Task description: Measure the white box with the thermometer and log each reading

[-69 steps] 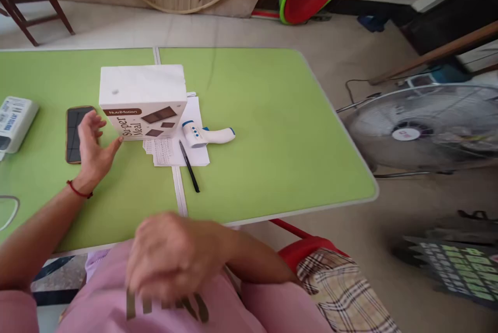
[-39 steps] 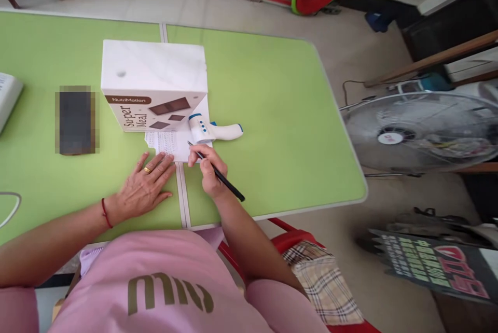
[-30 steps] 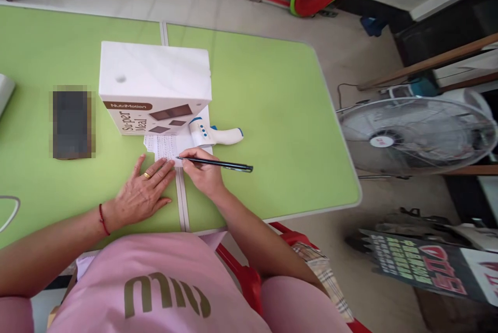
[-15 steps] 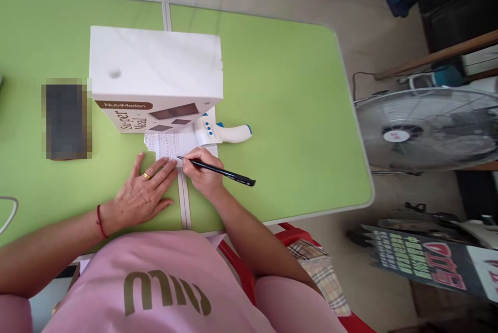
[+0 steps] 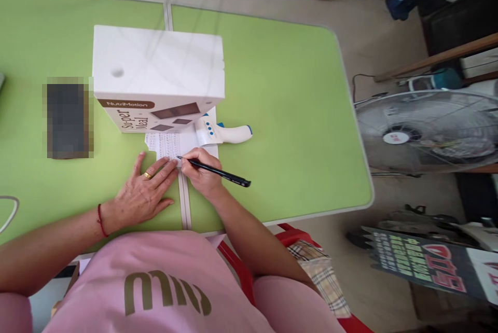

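Since a couple of seconds ago, the pen (image 5: 230, 175) has gone from lying loose to sitting in the right hand (image 5: 205, 175), and the left hand (image 5: 144, 191) has shifted from over by the phone-like slab (image 5: 67, 121) to the near edge of the paper (image 5: 187, 141). From my end of the feed I'd call this step writing: right fingers clamped on the pen, tip at the inked rows, though I can't tell if it's actually touching. Left hand's flat, fingers apart, tips on the sheet. Next stroke would call for a steady pinch and that sheet held still, I reckon.

Paper's on the green table (image 5: 288, 99), in front of the white box (image 5: 159, 63).

My count: two hands, one pen, one box, one white-and-blue handheld device (image 5: 234, 134) with its head on the paper, one blurred slab, one fan (image 5: 397, 137) off the right end. How many sheets? Can't tell.
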Action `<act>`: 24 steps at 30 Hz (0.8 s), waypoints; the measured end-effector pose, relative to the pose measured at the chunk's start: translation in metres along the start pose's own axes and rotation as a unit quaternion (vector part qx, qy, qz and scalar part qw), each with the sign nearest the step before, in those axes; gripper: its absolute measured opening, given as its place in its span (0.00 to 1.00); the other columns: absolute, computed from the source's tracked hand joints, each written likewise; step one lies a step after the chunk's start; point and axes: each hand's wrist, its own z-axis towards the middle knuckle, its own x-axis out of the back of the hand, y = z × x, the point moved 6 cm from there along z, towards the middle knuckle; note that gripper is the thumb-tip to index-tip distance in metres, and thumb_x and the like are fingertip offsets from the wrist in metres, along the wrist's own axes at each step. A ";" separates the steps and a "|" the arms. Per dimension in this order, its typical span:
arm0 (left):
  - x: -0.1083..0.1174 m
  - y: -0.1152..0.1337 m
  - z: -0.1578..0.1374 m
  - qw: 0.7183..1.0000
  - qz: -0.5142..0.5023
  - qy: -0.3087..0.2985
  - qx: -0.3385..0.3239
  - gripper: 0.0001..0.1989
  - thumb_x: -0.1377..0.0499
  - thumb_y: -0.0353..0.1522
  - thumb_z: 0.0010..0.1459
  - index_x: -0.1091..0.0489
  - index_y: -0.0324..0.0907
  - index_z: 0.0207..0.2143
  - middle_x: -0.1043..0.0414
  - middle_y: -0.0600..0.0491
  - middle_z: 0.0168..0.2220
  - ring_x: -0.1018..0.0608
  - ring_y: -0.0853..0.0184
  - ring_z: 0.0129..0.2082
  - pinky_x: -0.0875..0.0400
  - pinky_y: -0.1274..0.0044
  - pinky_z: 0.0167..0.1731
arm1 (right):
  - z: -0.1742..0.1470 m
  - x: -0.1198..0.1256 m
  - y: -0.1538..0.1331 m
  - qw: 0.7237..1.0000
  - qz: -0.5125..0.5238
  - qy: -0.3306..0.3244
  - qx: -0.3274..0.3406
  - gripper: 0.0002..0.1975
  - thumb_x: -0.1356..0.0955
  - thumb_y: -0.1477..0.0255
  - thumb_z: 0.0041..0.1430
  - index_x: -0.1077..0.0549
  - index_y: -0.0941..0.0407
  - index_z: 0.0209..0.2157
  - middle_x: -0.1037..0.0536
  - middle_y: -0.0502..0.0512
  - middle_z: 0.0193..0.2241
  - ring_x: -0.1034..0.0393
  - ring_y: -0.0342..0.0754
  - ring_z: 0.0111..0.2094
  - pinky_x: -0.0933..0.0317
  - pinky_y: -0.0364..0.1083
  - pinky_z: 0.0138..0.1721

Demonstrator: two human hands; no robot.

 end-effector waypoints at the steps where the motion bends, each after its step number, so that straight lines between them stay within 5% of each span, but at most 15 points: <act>1: 0.000 0.000 0.000 1.000 0.001 0.002 -0.001 0.29 0.45 0.40 0.67 0.42 0.33 0.64 0.44 0.43 0.66 0.39 0.53 0.65 0.74 0.51 0.68 | 0.000 0.000 0.000 1.000 0.001 0.001 0.002 0.05 0.35 0.73 0.56 0.33 0.53 0.26 0.29 0.45 0.20 0.37 0.40 0.20 0.41 0.41 0.25; 8: 0.001 -0.001 0.001 1.000 0.005 -0.001 0.001 0.28 0.47 0.41 0.68 0.42 0.33 0.64 0.44 0.43 0.66 0.39 0.54 0.65 0.76 0.53 0.68 | 0.000 0.000 0.000 1.000 0.004 0.005 0.010 0.05 0.34 0.74 0.55 0.33 0.53 0.26 0.29 0.45 0.20 0.37 0.40 0.20 0.41 0.40 0.24; 24: 0.000 -0.001 0.000 1.000 -0.011 -0.011 0.003 0.29 0.46 0.40 0.67 0.43 0.35 0.65 0.43 0.41 0.65 0.39 0.52 0.65 0.62 0.49 0.67 | 0.002 0.002 -0.001 1.000 -0.008 0.011 0.025 0.05 0.34 0.74 0.55 0.34 0.53 0.26 0.30 0.43 0.19 0.39 0.39 0.19 0.42 0.40 0.23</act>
